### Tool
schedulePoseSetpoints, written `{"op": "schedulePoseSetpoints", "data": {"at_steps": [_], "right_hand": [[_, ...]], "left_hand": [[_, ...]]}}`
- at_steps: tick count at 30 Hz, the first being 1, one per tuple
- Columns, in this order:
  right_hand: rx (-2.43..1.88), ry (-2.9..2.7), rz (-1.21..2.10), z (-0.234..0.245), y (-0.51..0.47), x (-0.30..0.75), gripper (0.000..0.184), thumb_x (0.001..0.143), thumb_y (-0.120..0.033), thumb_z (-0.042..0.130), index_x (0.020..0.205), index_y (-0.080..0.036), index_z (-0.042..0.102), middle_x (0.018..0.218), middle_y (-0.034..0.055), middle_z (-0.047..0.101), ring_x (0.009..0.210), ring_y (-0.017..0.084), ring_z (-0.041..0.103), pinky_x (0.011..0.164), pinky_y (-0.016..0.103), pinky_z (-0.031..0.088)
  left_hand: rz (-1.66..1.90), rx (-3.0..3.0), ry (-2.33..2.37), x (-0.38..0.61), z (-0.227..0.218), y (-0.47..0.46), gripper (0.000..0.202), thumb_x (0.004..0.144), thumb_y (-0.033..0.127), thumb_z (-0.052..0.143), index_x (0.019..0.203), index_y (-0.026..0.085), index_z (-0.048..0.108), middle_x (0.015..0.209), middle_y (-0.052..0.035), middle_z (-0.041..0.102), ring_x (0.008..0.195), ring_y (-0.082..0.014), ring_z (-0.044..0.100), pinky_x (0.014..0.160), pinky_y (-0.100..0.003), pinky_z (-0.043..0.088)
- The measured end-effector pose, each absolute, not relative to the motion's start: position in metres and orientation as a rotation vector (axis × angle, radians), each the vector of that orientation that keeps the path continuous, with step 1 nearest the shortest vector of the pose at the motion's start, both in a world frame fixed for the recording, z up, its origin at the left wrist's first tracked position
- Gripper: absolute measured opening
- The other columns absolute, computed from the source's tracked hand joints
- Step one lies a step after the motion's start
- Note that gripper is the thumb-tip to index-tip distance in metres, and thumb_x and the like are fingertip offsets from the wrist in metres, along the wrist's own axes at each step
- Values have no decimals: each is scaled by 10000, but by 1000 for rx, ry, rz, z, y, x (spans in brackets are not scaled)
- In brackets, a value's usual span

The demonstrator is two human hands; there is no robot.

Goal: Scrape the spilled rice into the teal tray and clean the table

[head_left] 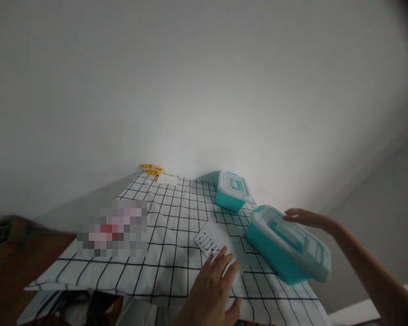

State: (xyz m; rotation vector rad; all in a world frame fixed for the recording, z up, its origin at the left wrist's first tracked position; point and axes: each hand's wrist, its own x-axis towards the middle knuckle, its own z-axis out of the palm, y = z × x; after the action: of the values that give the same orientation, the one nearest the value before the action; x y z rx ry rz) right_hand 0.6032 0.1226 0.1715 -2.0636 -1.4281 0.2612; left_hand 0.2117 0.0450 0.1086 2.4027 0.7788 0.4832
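Observation:
My left hand [215,283] is over the near part of a white sheet [231,244], its fingers stretched and apart. The hand covers part of the sheet, and I cannot tell whether it touches it. A row of several slim dark marks or small pieces [208,243] shows at the sheet's left end. My right hand [297,216] is at the far long edge of the white lid on the nearer teal box [277,249], fingers extended and not wrapped round anything. That lid has a teal handle [287,234] lying flat.
A second teal box [231,192] with a white lid stands farther back. A yellow object [152,169] and a white flat piece [167,179] lie at the far left. A pixelated pinkish item [114,226] is on the checked tablecloth [177,226]. A wall rises behind.

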Motion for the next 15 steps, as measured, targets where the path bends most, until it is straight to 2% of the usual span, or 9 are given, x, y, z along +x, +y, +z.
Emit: {"op": "schedulePoseSetpoints", "data": {"at_steps": [2, 6, 8, 11, 15], "right_hand": [[-2103, -1381, 412, 161, 94, 616, 462, 735, -627, 664, 612, -183, 690, 619, 63, 706, 645, 265, 691, 645, 377, 568], [-2106, -1261, 471, 151, 62, 630, 527, 546, -672, 725, 757, -190, 747, 789, 82, 775, 785, 306, 725, 683, 367, 575], [-2076, -1238, 483, 148, 54, 631, 538, 571, -681, 713, 788, -191, 752, 814, 76, 774, 797, 287, 719, 686, 335, 565], [-2018, -1199, 579, 145, 49, 627, 552, 641, -709, 670, 750, -173, 744, 674, 52, 724, 614, 232, 669, 557, 304, 520], [-2033, -1108, 527, 142, 57, 617, 613, 599, -762, 651, 623, -151, 703, 536, 59, 653, 482, 212, 610, 461, 309, 469]], "left_hand": [[495, 2469, 794, 216, 103, 49, 637, 870, 252, 557, 1485, 153, 420, 1616, -152, 363, 1518, -325, 207, 1218, -572, 231], [341, 2530, 920, 215, 85, 59, 709, 822, 239, 645, 1489, 145, 423, 1623, -199, 298, 1499, -385, 172, 1190, -616, 241], [344, 2562, 925, 214, 77, 62, 707, 813, 267, 673, 1474, 160, 447, 1622, -189, 305, 1497, -378, 186, 1194, -599, 241], [420, 2580, 904, 212, 69, 65, 670, 854, 380, 651, 1464, 178, 462, 1621, -170, 327, 1502, -358, 206, 1201, -579, 246], [412, 2570, 932, 214, 68, 63, 696, 894, 533, 564, 1455, 130, 473, 1597, -192, 376, 1499, -361, 235, 1211, -569, 234]]}}
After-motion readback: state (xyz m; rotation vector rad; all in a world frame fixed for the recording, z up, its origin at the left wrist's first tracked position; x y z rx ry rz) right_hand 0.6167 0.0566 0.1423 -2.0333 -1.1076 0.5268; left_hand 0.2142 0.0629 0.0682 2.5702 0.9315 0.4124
